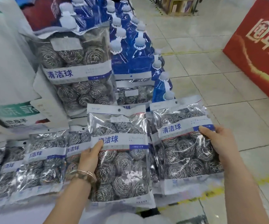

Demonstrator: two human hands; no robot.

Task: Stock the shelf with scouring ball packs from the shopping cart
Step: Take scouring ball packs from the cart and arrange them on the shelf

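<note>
I hold two clear packs of steel scouring balls, each with a pale band and blue lettering. My left hand grips the left edge of one pack in the centre. My right hand grips the right edge of the other pack, held slightly higher to the right. Both packs are upright in front of the shelf. Several more packs stand in a row on the low shelf at the left, and others hang higher up. The shopping cart is out of view.
Blue bagged goods with white caps hang in rows right of the upper packs. White boxes sit at the left. A red display stand rises at the far right. Pale floor tiles stretch between.
</note>
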